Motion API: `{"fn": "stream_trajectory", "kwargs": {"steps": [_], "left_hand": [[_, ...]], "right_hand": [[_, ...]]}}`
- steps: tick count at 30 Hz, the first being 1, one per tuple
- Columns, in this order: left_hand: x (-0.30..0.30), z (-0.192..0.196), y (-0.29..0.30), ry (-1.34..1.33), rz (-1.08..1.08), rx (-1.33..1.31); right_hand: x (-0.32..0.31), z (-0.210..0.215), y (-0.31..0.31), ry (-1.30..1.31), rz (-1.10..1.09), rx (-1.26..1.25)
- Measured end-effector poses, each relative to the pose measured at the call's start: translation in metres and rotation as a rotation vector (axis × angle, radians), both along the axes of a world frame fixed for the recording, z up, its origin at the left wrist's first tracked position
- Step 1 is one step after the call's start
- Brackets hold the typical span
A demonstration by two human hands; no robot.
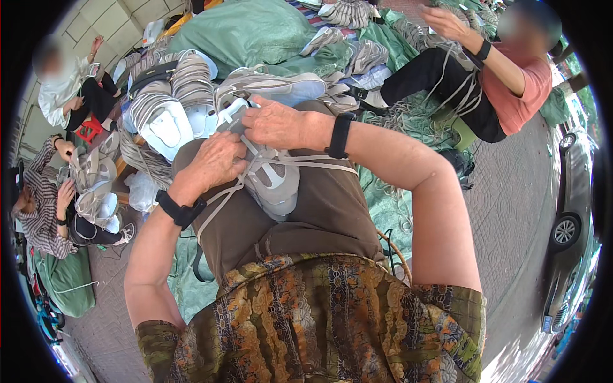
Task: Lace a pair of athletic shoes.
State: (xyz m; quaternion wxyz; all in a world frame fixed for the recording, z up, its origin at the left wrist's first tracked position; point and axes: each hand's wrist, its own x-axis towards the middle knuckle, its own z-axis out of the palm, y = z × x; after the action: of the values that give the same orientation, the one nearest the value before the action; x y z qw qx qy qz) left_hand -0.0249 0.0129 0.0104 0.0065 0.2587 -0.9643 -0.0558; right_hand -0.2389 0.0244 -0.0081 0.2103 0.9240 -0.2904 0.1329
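A grey and white shoe upper [274, 182] lies across my thighs, toe toward my body, with flat pale laces [220, 203] trailing to both sides. My right hand [278, 124] is closed on the upper's far part, near the grey tongue [234, 122]. Left of it, my left hand [214, 159] has its fingers curled in against the upper, by the laces. Its fingertips are partly hidden, and whether they pinch a lace or the upper's edge is hard to see. Beyond my hands, another shoe upper [281, 84] with a pale sole side lies crosswise.
Stacked shoe uppers [191, 83] stand ahead on the left, beside a large green sack [246, 35]. Two people [64, 96] [41, 204] sit at left, one handling uppers; a person in pink [514, 92] sits at right holding laces. A car [571, 223] stands far right.
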Motion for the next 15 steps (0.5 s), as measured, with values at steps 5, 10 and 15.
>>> {"fn": "stream_trajectory", "kwargs": {"steps": [5,10,15], "left_hand": [[0.0,0.003,-0.007,-0.085,-0.083,0.122],[0.003,0.007,-0.01,-0.124,-0.095,0.195],[0.006,0.005,-0.002,-0.051,-0.193,0.085]], "right_hand": [[-0.006,0.009,-0.007,0.197,0.07,0.123],[-0.006,0.022,-0.009,0.34,0.037,0.337],[-0.008,0.016,-0.015,0.347,0.07,0.382]]}}
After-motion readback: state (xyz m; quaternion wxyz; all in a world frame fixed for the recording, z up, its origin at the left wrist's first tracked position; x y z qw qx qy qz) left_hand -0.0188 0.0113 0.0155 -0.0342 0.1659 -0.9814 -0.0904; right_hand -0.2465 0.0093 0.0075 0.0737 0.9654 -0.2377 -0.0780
